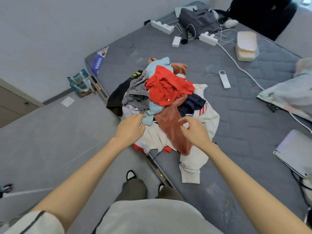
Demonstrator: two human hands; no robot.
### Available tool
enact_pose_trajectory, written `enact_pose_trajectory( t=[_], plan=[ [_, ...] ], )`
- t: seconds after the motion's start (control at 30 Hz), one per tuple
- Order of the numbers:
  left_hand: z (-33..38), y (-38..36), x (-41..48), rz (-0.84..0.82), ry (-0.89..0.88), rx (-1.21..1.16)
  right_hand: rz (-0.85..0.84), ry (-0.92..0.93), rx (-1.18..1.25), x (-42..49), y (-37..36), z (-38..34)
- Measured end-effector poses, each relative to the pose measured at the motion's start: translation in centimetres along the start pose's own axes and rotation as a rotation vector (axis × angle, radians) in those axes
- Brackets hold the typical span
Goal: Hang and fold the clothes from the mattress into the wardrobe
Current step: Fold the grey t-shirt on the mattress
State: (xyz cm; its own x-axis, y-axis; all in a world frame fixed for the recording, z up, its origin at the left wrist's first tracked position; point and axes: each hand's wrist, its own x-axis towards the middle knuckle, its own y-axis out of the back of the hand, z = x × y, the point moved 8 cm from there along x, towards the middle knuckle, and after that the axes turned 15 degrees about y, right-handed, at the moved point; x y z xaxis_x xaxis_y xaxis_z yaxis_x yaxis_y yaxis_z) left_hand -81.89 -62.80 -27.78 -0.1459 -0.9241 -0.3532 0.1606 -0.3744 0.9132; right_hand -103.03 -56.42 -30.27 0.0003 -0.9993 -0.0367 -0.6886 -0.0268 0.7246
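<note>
Far left, on the floor against the mattress corner, stands a green bag (79, 82). The grey quilted mattress (244, 115) carries the clothes pile (162, 98) at its near left edge, loose and unfolded, partly overhanging the side. At the pile's left, a black garment (118, 95) with yellow print lies under a crumpled grey garment (136, 93). The left hand (130, 127) is over the pile's near edge, fingers extended and relaxed, grasping nothing. Its fingertips are at a light blue garment (156, 108); contact cannot be confirmed. On top at centre is a bright red garment (167, 86), creased. A rust-coloured fleece piece (170, 127) runs from under it toward the near edge. The right hand (194, 130) is above that piece, fingers loosely curled, holding nothing. Just beyond it lies a navy garment (190, 102) with red and white stripes, over a cream garment (190, 164) that spreads along the mattress edge. Further right, apart from the pile, lie a white remote (224, 79), a lidded plastic container (246, 46) and a closed laptop (295, 151).
</note>
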Motion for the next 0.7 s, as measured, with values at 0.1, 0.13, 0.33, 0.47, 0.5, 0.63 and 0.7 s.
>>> enact_pose_trajectory(
  t=[0.1,0.13,0.33,0.47,0.5,0.63,0.7],
  plan=[
    [-0.3,-0.7,3.0,-0.038,0.019,-0.001,0.002,-0.043,0.023,2.2,-0.5,1.4],
    [-0.7,-0.7,4.1,-0.043,0.025,-0.004,-0.003,-0.049,0.022,3.3,-0.8,1.6],
    [-4.4,-1.0,11.6,-0.044,0.062,-0.024,-0.048,-0.022,0.023,12.3,-5.0,0.7],
    [-7.3,-1.9,18.0,-0.104,0.108,-0.077,-0.101,-0.046,0.046,19.1,-9.4,0.2],
    [-7.9,-2.2,19.5,-0.118,0.113,-0.095,-0.11,-0.058,0.051,20.7,-10.4,0.3],
    [-10.6,-3.6,25.0,-0.163,0.125,-0.186,-0.145,-0.166,0.017,26.7,-14.7,1.8],
    [-11.9,-4.6,27.0,-0.189,0.132,-0.212,-0.23,-0.231,-0.03,28.9,-17.3,3.0]
  ],
)
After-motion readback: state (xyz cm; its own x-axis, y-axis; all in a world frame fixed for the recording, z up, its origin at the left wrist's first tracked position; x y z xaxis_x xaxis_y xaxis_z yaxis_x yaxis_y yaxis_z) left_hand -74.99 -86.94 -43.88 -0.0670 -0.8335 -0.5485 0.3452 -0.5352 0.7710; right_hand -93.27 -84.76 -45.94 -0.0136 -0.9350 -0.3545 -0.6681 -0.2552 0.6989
